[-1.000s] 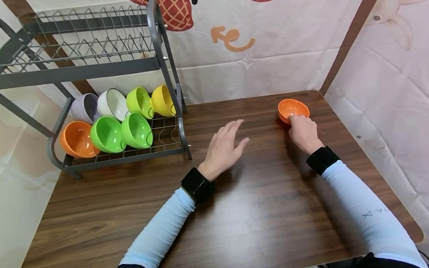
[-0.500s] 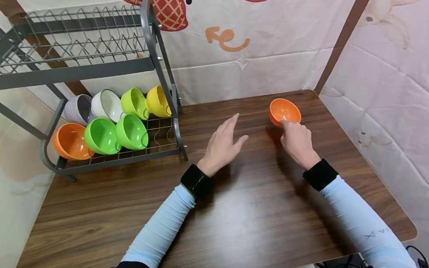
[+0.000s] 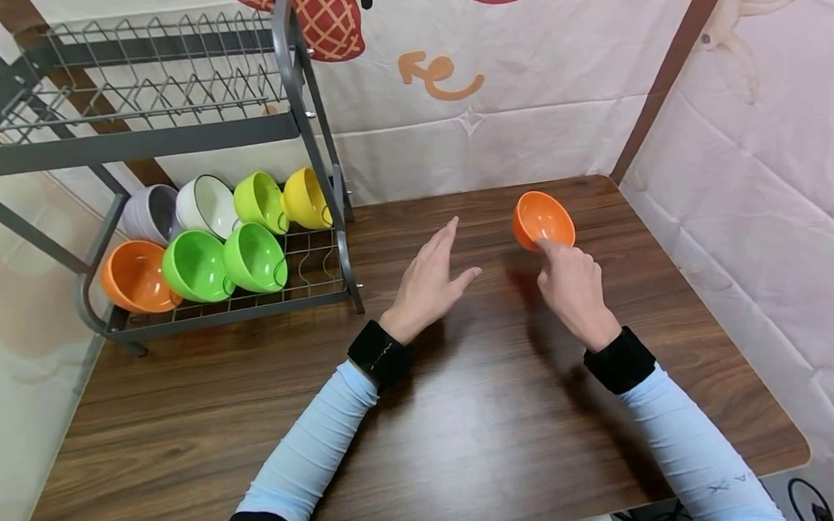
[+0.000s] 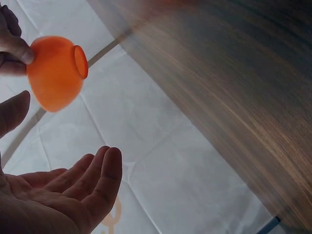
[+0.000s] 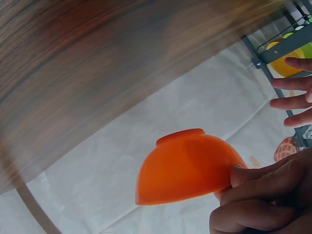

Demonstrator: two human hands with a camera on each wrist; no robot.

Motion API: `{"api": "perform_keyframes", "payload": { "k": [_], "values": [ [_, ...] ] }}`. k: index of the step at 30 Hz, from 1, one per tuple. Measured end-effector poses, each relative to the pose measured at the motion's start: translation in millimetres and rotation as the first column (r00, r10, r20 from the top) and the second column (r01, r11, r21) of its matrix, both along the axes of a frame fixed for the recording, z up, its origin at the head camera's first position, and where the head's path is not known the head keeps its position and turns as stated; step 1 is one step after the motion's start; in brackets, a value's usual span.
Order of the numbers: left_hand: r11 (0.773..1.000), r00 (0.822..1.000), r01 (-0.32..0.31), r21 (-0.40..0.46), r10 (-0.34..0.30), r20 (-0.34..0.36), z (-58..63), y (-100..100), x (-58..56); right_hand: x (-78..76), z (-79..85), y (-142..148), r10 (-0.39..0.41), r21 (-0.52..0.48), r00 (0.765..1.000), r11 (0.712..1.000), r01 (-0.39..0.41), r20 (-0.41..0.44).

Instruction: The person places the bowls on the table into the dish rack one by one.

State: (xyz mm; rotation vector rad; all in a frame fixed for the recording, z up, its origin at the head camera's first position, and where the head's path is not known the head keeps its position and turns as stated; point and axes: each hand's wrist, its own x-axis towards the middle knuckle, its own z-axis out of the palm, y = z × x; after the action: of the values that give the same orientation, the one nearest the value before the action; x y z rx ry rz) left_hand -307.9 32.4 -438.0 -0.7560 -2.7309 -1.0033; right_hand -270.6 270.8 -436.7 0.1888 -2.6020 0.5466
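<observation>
An orange cup (image 3: 543, 219) is up off the table, its mouth tilted towards the head camera. My right hand (image 3: 575, 290) pinches it at the near side, where the handle sits mostly hidden by the fingers. The right wrist view shows the cup (image 5: 187, 168) side-on with its foot ring uppermost in that frame. My left hand (image 3: 427, 280) hovers over the table to the left of the cup, fingers straight, thumb spread, nothing in it. From the left wrist, the palm of the left hand (image 4: 73, 190) shows below the cup (image 4: 56, 73), apart from it.
A grey two-tier dish rack (image 3: 232, 310) stands at the back left. Its lower tier bears several cups lying on their sides: orange (image 3: 138, 276), green (image 3: 195, 264), white, purple and yellow (image 3: 305, 198). Fabric walls (image 3: 410, 160) border the wooden table (image 3: 437, 445) behind and at both sides.
My right hand has drawn the orange cup leftwards and tipped its mouth more towards me. The left hand stays nearly where it was; the head view has shifted slightly.
</observation>
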Motion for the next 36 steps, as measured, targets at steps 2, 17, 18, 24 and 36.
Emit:
{"api": "perform_keyframes", "payload": {
  "k": [2,17,18,24,36],
  "values": [
    [1.0,1.0,0.001,0.001,-0.001,0.0,0.0,-1.0,-0.1,1.5,0.9,-2.7,0.003,-0.009,1.0,1.0,-0.003,0.001],
    [1.0,1.0,0.004,-0.001,-0.004,-0.03,11.6,-8.7,-5.8,12.5,15.0,-29.1,0.038,-0.095,0.996,0.995,-0.045,-0.076],
    [1.0,0.999,0.003,0.003,-0.003,-0.033,12.9,-9.1,-6.0,13.6,16.0,-30.5,0.041,-0.097,0.996,0.994,-0.049,-0.077],
    [1.0,0.999,0.009,0.003,-0.009,-0.049,16.6,-9.7,-7.5,19.1,20.4,-37.4,0.057,-0.115,0.994,0.991,-0.067,-0.094],
    [0.999,0.997,0.035,-0.003,-0.035,-0.073,12.5,-9.9,-6.8,22.3,24.1,-51.5,0.121,-0.127,0.982,0.982,-0.14,-0.145]
  ]
}}
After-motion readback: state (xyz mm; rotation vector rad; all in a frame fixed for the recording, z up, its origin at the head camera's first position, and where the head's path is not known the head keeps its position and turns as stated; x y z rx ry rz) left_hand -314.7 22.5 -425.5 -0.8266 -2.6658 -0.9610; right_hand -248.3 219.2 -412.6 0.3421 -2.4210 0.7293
